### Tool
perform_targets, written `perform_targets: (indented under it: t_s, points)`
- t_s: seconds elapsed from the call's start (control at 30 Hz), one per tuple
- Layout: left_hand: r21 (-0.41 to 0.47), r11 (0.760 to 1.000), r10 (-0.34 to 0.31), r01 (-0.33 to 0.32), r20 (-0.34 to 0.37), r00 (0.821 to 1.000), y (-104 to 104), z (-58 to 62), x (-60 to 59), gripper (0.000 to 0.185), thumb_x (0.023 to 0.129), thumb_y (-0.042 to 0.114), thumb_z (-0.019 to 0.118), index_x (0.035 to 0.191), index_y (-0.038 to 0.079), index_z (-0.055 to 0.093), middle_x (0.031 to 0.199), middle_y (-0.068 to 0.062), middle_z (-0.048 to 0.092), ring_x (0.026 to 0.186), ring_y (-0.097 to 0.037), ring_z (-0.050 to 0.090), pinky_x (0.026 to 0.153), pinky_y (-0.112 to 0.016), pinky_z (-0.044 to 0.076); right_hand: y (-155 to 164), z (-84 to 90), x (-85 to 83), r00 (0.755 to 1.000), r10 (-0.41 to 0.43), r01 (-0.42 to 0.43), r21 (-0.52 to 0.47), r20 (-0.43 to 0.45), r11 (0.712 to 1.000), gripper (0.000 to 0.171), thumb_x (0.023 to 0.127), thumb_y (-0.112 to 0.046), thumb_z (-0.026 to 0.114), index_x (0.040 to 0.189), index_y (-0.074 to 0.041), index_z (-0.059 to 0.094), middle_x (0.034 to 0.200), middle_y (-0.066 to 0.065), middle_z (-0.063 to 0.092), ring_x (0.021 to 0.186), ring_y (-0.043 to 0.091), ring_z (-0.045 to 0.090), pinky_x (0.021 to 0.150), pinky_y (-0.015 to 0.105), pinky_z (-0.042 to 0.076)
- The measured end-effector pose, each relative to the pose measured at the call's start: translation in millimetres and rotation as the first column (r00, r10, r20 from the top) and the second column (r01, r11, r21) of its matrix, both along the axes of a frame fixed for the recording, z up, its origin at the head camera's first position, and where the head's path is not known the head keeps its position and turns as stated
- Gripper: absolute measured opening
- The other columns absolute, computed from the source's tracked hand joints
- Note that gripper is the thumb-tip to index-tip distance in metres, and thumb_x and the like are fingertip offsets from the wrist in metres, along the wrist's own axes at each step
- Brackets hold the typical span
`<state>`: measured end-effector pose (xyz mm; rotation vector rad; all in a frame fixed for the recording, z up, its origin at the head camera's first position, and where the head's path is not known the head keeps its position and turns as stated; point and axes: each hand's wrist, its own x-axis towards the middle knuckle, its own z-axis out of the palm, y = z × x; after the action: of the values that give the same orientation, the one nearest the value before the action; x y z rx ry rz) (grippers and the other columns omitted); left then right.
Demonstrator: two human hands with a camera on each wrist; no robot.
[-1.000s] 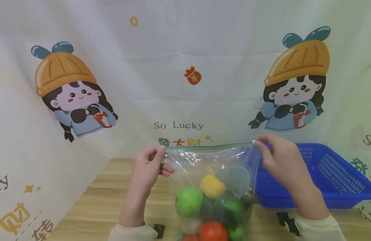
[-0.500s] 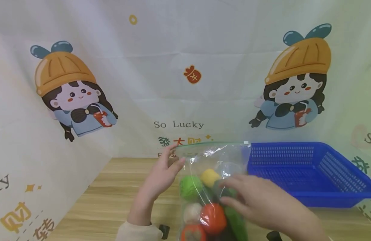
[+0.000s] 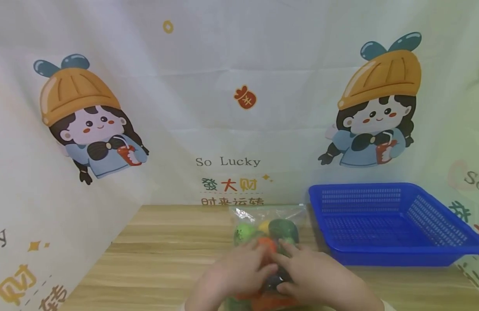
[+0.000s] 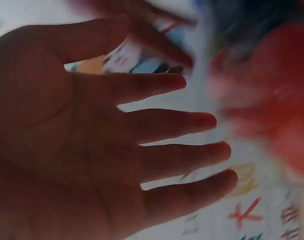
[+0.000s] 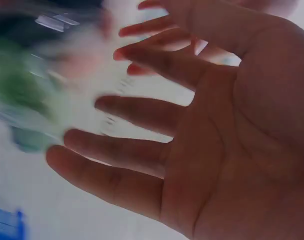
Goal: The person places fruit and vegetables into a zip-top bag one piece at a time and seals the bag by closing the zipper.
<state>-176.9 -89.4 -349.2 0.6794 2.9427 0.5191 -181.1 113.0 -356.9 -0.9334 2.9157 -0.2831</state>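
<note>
Head view: left hand (image 3: pixel 233 276) and right hand (image 3: pixel 317 278), fingers straight, press the soft, slippery, lumpy bag (image 3: pixel 267 229) on the bench (image 3: pixel 165 255); grip best at its top edge.

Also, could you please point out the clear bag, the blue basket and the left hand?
clear bag (image 3: pixel 270 212): head view, upper clear edge.
blue basket (image 3: pixel 379 255): head view, front wall.
left hand (image 3: pixel 233 274): head view, back of hand.

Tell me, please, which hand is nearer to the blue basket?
Right. The right hand lies on the bag just beside the blue basket; the left hand is farther off.
</note>
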Motion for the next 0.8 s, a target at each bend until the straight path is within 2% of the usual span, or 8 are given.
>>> perform_targets:
  t_s: [0.1, 0.2, 0.3, 0.4, 0.47, 0.57, 0.67, 0.8]
  points:
    - [-0.145, 0.989, -0.005, 0.005, 0.002, 1.000, 15.0, -27.1, -4.6, 0.075, 0.108, 0.054, 0.054, 0.168, 0.016, 0.031, 0.175, -0.019, 0.027, 0.162, -0.042, 0.028, 0.126, -0.062, 0.040, -1.6, -11.1, -7.8, 0.997, -0.048, 0.046, 0.028, 0.062, 0.999, 0.081, 0.094, -0.055, 0.076, 0.161, -0.021, 0.047, 0.170, 0.021, 0.038, 0.147, 0.056, 0.047, 0.099, 0.072, 0.057]
    - [-0.170, 0.985, -0.018, 0.012, -0.036, 0.999, 22.2, -47.6, -18.8, 0.080, 0.108, 0.054, 0.052, 0.172, 0.019, 0.018, 0.180, -0.014, 0.009, 0.167, -0.041, 0.014, 0.130, -0.064, 0.031, 1.4, -17.7, -15.7, 0.992, -0.092, 0.089, 0.034, 0.086, 0.995, 0.091, 0.092, -0.057, 0.077, 0.163, -0.012, 0.042, 0.171, 0.029, 0.031, 0.149, 0.062, 0.039, 0.101, 0.072, 0.056]
    - [-0.188, 0.981, -0.060, 0.047, -0.062, 0.996, 23.2, -57.8, -29.9, 0.080, 0.109, 0.056, 0.049, 0.171, 0.016, 0.018, 0.181, -0.009, 0.001, 0.168, -0.038, 0.009, 0.132, -0.064, 0.028, 4.5, -20.2, -21.8, 0.988, -0.110, 0.106, 0.042, 0.104, 0.993, 0.095, 0.092, -0.057, 0.078, 0.163, -0.008, 0.040, 0.168, 0.035, 0.030, 0.145, 0.065, 0.041, 0.099, 0.070, 0.058]
    - [-0.266, 0.960, -0.094, 0.082, -0.035, 0.995, 23.8, -57.6, -25.5, 0.080, 0.107, 0.059, 0.053, 0.169, 0.015, 0.029, 0.180, -0.007, 0.014, 0.167, -0.032, 0.018, 0.131, -0.059, 0.033, 7.5, -20.4, -22.1, 0.993, -0.072, 0.066, 0.073, 0.095, 0.995, 0.084, 0.090, -0.059, 0.079, 0.156, -0.014, 0.054, 0.157, 0.027, 0.053, 0.132, 0.052, 0.062, 0.096, 0.062, 0.062]
    - [-0.334, 0.938, -0.097, 0.094, 0.009, 0.995, 27.0, -52.7, -17.3, 0.078, 0.104, 0.062, 0.056, 0.165, 0.016, 0.039, 0.177, -0.004, 0.030, 0.164, -0.028, 0.028, 0.130, -0.056, 0.037, 10.3, -19.4, -20.7, 0.994, -0.033, 0.024, 0.080, 0.105, 0.997, 0.067, 0.089, -0.057, 0.081, 0.143, -0.020, 0.066, 0.135, 0.013, 0.072, 0.113, 0.034, 0.073, 0.092, 0.054, 0.063]
    - [-0.434, 0.899, -0.079, 0.065, -0.015, 0.997, 35.0, -48.0, -4.3, 0.078, 0.098, 0.067, 0.062, 0.157, 0.017, 0.051, 0.167, -0.001, 0.047, 0.158, -0.025, 0.041, 0.126, -0.056, 0.041, 12.4, -15.9, -19.4, 0.994, 0.011, -0.018, 0.063, 0.113, 0.998, 0.045, 0.087, -0.048, 0.084, 0.126, -0.026, 0.075, 0.111, -0.001, 0.076, 0.098, 0.021, 0.073, 0.089, 0.047, 0.063]
    - [-0.440, 0.898, -0.028, -0.017, -0.096, 0.995, 38.5, -54.2, -4.8, 0.085, 0.094, 0.070, 0.066, 0.157, 0.015, 0.051, 0.169, -0.008, 0.045, 0.158, -0.031, 0.041, 0.123, -0.062, 0.043, 11.3, -16.2, -24.1, 0.991, -0.013, 0.009, 0.026, 0.136, 1.000, 0.052, 0.087, -0.040, 0.086, 0.134, -0.023, 0.071, 0.139, 0.010, 0.068, 0.115, 0.031, 0.072, 0.099, 0.053, 0.062]
    - [-0.287, 0.957, 0.013, -0.042, -0.105, 0.994, 26.0, -66.2, -23.9, 0.086, 0.095, 0.062, 0.070, 0.162, 0.014, 0.044, 0.175, -0.023, 0.026, 0.158, -0.043, 0.038, 0.124, -0.064, 0.042, 9.4, -26.1, -36.3, 0.984, -0.073, 0.074, -0.004, 0.162, 0.997, 0.068, 0.094, -0.038, 0.081, 0.154, -0.018, 0.057, 0.171, 0.027, 0.031, 0.143, 0.053, 0.053, 0.111, 0.066, 0.053]
